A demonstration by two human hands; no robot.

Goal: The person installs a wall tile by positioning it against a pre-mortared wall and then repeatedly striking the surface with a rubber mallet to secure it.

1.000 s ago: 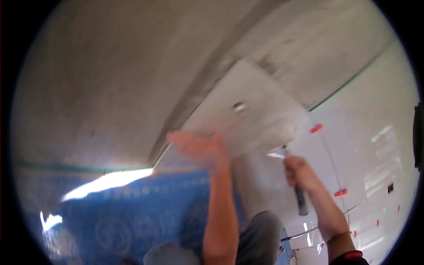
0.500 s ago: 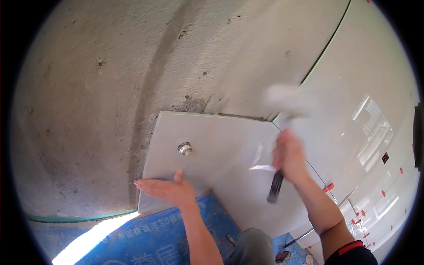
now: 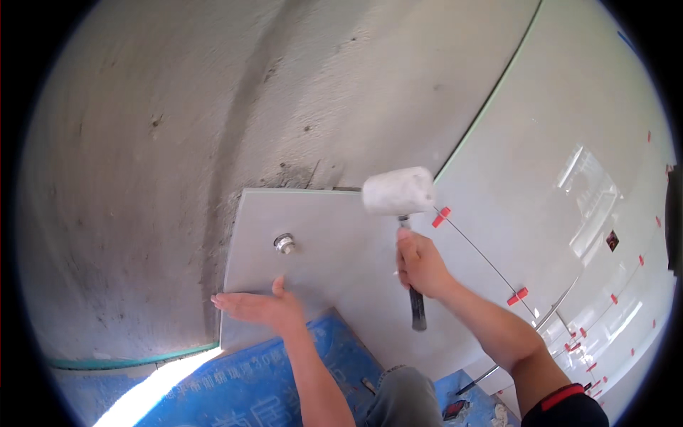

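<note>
My right hand (image 3: 423, 263) is wrapped round the black handle of a white-headed mallet (image 3: 398, 191). The mallet stands with its head up, in front of the upper right part of a light grey wall tile (image 3: 334, 242); whether it touches the tile I cannot tell. My left hand (image 3: 260, 307) lies stretched out flat at the tile's lower left, fingertips at its left edge and thumb pointing up. Above that hand, a round metal pipe fitting (image 3: 284, 243) sticks out through the tile.
Bare cement wall (image 3: 156, 185) lies left of and above the tile. Glossy tiles (image 3: 526, 192) cover the wall at right, with red wedges (image 3: 518, 296) along their joints. Blue printed sheeting (image 3: 213, 391) covers the floor. A thin metal rod (image 3: 555, 306) leans at lower right.
The mallet, blurred before, has moved left and slightly down and shows sharply now. The view has shifted a little. My left hand keeps its place on the tile. A red wedge beside the mallet has come into sight.
</note>
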